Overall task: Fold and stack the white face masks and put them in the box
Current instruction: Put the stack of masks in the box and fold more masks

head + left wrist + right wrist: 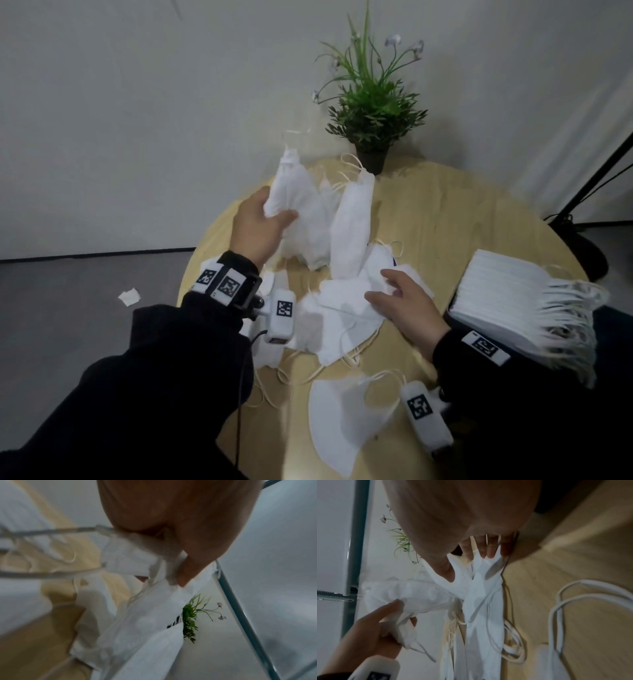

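Several loose white face masks (342,308) lie tangled in the middle of the round wooden table (445,212). My left hand (277,214) grips one mask (291,185) and holds it up above the table; in the left wrist view thumb and fingers (187,573) pinch its crumpled end (137,561). A second mask (352,222) rises beside it, its ear loops seemingly caught. My right hand (387,291) rests with spread straight fingers (489,550) on the pile (481,601). A tall stack of folded masks (507,294) stands at the right edge.
A potted plant (373,113) stands at the table's far edge. One unfolded mask (342,421) lies near the front edge. A black stand leg (599,181) slants down at the right. A paper scrap (129,296) lies on the floor at left.
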`<state>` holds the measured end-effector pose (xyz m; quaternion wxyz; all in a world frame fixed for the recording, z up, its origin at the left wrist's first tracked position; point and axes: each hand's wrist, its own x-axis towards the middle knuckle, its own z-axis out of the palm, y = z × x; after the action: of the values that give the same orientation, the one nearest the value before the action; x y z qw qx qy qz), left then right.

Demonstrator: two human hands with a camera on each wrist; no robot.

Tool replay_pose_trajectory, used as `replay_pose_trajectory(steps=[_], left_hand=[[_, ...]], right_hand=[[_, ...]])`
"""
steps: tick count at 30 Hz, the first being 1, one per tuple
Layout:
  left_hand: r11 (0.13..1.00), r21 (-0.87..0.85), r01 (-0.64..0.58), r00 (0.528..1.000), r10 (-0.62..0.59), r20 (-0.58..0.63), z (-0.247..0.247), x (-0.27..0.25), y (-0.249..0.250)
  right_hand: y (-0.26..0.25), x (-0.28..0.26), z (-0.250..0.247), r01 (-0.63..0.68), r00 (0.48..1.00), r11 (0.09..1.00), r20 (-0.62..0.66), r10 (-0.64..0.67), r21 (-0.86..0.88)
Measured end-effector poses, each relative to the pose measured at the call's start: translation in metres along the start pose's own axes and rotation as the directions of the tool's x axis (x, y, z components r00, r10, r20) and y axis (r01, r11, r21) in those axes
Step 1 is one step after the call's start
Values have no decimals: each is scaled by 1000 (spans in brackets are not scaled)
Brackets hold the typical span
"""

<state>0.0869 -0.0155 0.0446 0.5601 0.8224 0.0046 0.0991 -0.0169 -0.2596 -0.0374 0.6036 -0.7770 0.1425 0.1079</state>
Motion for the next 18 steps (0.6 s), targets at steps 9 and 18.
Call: replay_pose_trajectory(steps=[9, 18], left_hand=[[798, 516, -312, 847, -11, 531, -18, -50, -11], [729, 616, -299, 833, -115, 540, -24, -42, -15]], right_hand=[[1, -4, 6, 45, 998, 846, 60, -15, -531], [-3, -7, 11, -8, 1000, 812, -19, -3, -583]])
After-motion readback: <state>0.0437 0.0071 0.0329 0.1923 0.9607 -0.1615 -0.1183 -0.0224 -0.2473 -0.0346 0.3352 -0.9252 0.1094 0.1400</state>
